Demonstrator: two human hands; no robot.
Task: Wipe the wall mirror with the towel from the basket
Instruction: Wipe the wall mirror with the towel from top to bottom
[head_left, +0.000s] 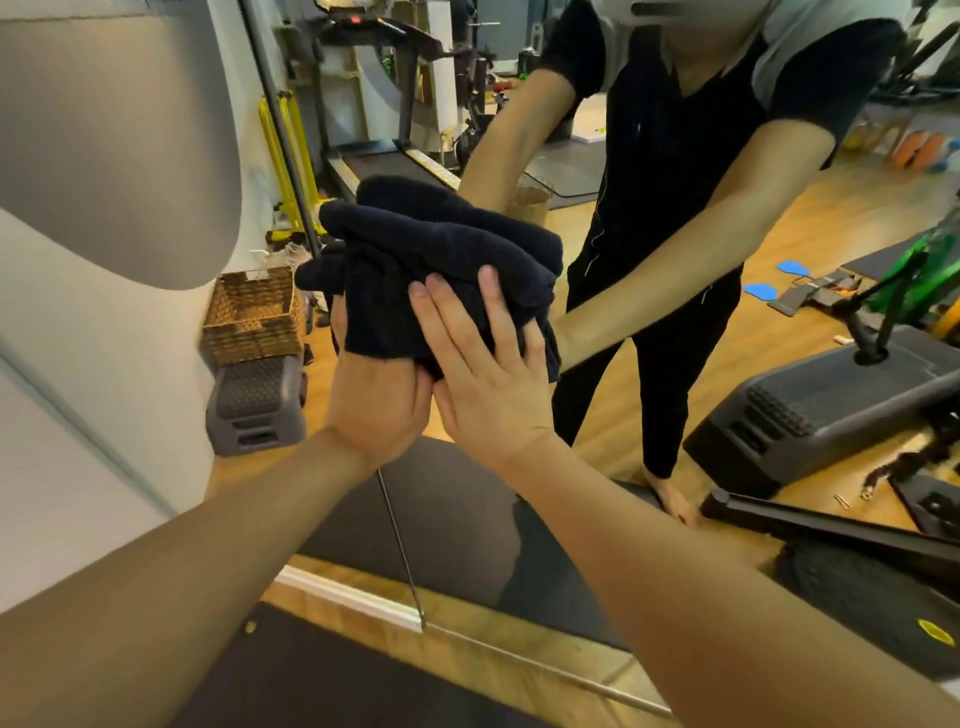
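A dark navy towel (441, 249), bunched into a thick wad, is held up against the wall mirror (727, 364) near its left edge. My left hand (374, 400) grips the wad from underneath, fingers hidden in the cloth. My right hand (478, 364) lies flat on the towel with straight fingers, pressing it toward the glass. The woven basket (252, 317) stands on a grey step by the wall at the left, lower than the towel. The mirror reflects a person in black with both arms reaching to the towel.
A grey step stool (254, 410) carries the basket. The mirror's frame edge (400, 535) runs down to a white baseboard (353, 597). A dark mat (311, 675) covers the wooden floor below. Reflected gym machines and a treadmill fill the glass.
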